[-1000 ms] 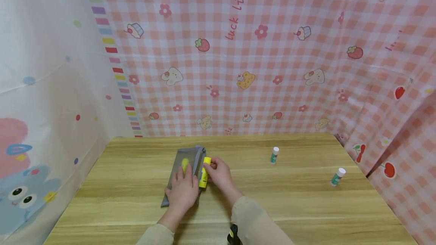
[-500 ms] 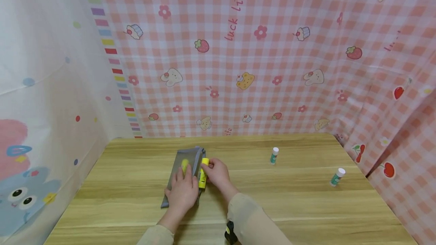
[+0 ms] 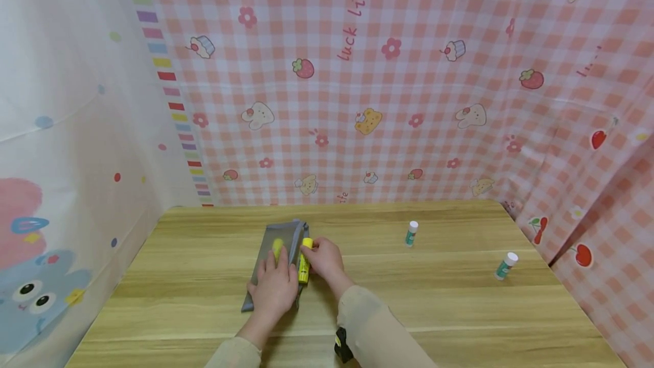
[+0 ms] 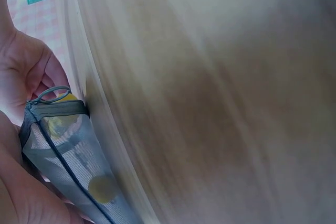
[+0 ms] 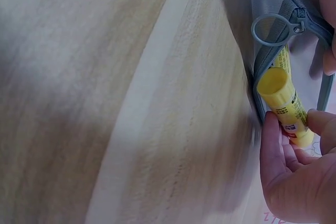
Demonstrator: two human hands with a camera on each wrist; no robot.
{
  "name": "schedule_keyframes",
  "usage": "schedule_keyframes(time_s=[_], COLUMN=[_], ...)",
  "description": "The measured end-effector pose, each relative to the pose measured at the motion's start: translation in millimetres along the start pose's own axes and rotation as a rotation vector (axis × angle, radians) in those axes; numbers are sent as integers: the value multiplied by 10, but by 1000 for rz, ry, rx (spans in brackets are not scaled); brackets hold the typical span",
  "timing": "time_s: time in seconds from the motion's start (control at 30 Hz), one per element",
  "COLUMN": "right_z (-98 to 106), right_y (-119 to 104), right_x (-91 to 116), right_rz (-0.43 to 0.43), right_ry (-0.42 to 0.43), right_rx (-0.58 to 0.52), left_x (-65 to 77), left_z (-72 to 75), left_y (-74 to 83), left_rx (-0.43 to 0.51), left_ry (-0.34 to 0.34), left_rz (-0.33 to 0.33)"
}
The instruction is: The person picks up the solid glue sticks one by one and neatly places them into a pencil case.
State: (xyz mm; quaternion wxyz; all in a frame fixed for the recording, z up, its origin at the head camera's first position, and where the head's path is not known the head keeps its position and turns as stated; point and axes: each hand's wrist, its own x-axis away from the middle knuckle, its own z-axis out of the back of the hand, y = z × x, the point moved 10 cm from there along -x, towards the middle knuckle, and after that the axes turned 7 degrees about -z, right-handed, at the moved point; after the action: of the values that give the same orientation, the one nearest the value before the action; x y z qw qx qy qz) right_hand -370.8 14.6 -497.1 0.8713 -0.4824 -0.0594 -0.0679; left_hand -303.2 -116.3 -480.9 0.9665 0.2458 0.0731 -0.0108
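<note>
A grey mesh zip pouch (image 3: 280, 233) lies on the table, its zipped side open toward the right. My left hand (image 3: 275, 289) rests on top of it with fingers extended. Through the mesh shows a yellow glue stick (image 3: 277, 245) under the left fingertips. Between thumb and fingers my right hand (image 3: 328, 259) pinches another yellow glue stick (image 3: 305, 268), held lengthwise along the opening. In the right wrist view this glue stick (image 5: 294, 111) has its near end at the zip edge, below the ring-shaped zip pull (image 5: 254, 29); more yellow shows behind it inside the pouch.
Two white-capped teal glue sticks stand on the wooden table (image 3: 409, 305) to the right: one farther back (image 3: 411, 234), one nearer the right edge (image 3: 506, 266). A pink checked cloth (image 3: 332, 95) hangs behind the table, and a white patterned cloth (image 3: 102, 141) at the left.
The right hand and its glue stick have shifted slightly left, closer against the pouch opening. My left hand stays put on the pouch.
</note>
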Motion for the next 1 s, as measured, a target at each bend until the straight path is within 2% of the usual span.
schedule_keyframes(time_s=[0.47, 1.0], right_z=[-32, -30], right_y=[-6, -9], right_x=[-29, -26], right_rz=[-26, -27], right_ry=[-12, -1], right_rx=[83, 104], left_x=[-9, -5], left_z=[-15, -12], left_y=[-6, 2], left_rx=[2, -2], left_ry=[0, -3], left_rz=[-4, -12])
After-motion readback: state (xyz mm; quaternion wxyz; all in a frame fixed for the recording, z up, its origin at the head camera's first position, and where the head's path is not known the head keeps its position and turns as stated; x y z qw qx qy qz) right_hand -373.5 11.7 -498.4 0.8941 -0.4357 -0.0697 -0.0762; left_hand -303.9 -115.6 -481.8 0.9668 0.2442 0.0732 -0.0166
